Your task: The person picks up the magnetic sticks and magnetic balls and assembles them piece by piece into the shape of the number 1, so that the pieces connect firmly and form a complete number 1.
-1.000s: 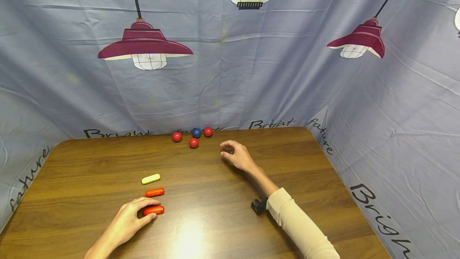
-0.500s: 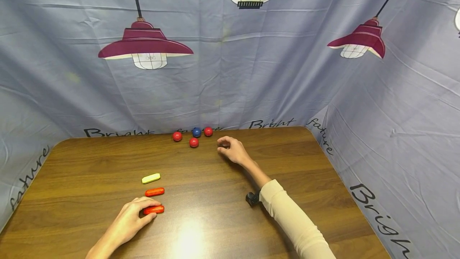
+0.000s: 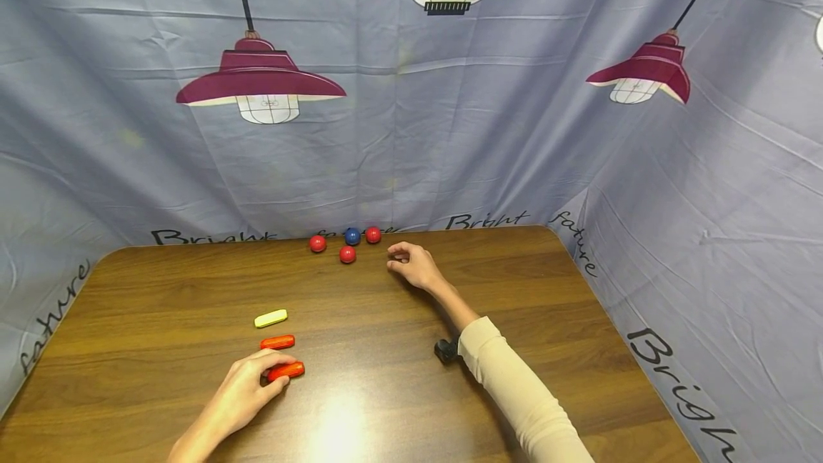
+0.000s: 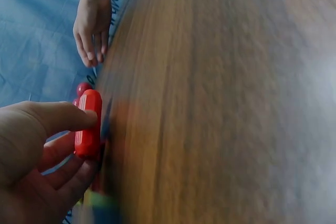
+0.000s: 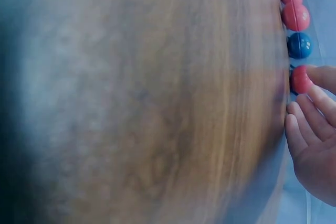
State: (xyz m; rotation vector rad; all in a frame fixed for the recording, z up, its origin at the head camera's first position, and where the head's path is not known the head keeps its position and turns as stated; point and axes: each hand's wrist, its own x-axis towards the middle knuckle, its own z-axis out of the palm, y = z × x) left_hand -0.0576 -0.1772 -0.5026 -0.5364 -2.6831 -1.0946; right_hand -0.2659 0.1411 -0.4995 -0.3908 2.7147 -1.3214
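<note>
The left hand (image 3: pixel 247 391) has shifted slightly rightward over the last half second, and the red stick (image 3: pixel 287 371) in its pinch has come along, its right end now angled away from the person. Thumb and fingers are narrow around it; it sits on the person's side of the yellow stick (image 3: pixel 271 319), a little to the right. This suggests the stick is secured and being carried; the left wrist view makes it look raised off the surface (image 3: pixel 360 320). The second red stick (image 3: pixel 278 342) lies just nearer the person than the yellow stick. The right hand (image 3: pixel 414 265), well beyond and right of the yellow stick, barely moves; its fingers are parted, holding nothing, near a red ball (image 3: pixel 373 235).
</note>
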